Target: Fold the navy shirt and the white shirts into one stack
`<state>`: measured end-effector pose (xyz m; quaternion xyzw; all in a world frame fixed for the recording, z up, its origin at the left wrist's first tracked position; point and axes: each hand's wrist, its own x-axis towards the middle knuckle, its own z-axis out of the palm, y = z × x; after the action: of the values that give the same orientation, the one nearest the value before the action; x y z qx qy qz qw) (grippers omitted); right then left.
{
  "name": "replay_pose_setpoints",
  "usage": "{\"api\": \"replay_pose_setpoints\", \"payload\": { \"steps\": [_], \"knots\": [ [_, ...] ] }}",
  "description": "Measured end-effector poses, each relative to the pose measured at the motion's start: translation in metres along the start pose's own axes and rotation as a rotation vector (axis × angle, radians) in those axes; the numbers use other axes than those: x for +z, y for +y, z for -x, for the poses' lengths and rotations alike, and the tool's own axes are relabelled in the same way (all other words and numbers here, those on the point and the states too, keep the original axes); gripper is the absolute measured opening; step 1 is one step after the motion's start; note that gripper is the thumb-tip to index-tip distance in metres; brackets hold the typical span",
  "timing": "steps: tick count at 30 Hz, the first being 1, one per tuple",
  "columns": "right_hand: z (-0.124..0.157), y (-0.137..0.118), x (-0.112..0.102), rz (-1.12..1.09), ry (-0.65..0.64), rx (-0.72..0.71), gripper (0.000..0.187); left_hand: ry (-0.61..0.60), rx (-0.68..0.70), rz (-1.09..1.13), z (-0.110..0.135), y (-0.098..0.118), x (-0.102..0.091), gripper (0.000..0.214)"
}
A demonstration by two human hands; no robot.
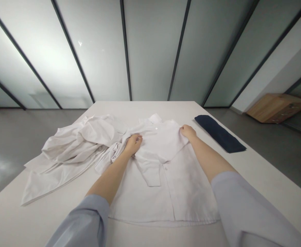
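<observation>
A white button-up shirt lies flat on the white table in front of me, collar at the far end. My left hand is closed on bunched fabric at the shirt's left shoulder, where a sleeve is folded across the front. My right hand grips the shirt's right shoulder edge, fingers curled over the cloth. Both my forearms reach out over the shirt.
A crumpled heap of white garments lies on the table to the left, touching the shirt's sleeve. A folded dark navy cloth rests at the far right. A wooden cabinet stands on the floor beyond the table's right side.
</observation>
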<state>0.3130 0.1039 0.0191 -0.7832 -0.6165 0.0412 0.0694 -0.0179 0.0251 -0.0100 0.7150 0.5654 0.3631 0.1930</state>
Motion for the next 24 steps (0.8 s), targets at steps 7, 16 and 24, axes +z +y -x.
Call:
{"api": "replay_pose_setpoints", "payload": {
  "steps": [7,16,24],
  "knots": [
    [0.013,-0.015,0.003,0.082,0.194,-0.166,0.041,-0.082,-0.069,0.059,0.004,0.009,-0.005,0.027],
    [0.057,-0.034,0.013,0.092,-0.001,-0.34,0.047,-0.319,0.003,-0.11,0.011,0.025,-0.011,0.03],
    [0.103,-0.031,0.028,0.093,-0.091,-0.281,0.065,-0.304,-0.001,-0.394,0.005,0.037,-0.016,0.026]
  ]
}}
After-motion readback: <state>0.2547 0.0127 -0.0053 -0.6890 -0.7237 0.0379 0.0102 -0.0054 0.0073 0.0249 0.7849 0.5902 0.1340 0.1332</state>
